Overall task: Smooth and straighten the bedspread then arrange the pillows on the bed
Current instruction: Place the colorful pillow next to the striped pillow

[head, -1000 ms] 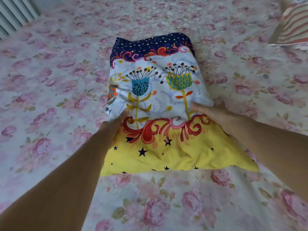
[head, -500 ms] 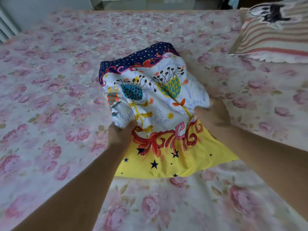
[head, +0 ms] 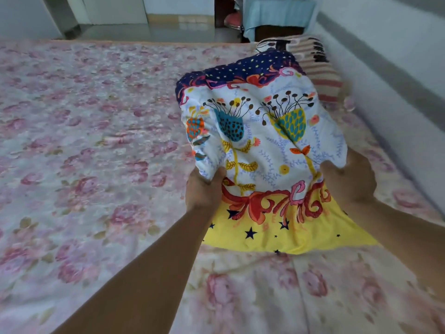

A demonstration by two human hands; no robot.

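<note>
The flowered pillow [head: 260, 145] is held between the two hands over the right side of the bed. Its navy end tips up and away, and its loose yellow end hangs low over the pink floral bedspread [head: 96, 141]. The left hand [head: 203, 191] grips the pillow's left edge, thumb curled over the top of the fabric, the other fingers tucked underneath out of sight. The right hand [head: 349, 182] clasps the right edge likewise, its fingers hidden beneath. Both arms reach forward, nearly straight. Just beyond, a striped pillow [head: 317, 71] lies beside the grey wall [head: 397, 68]
</note>
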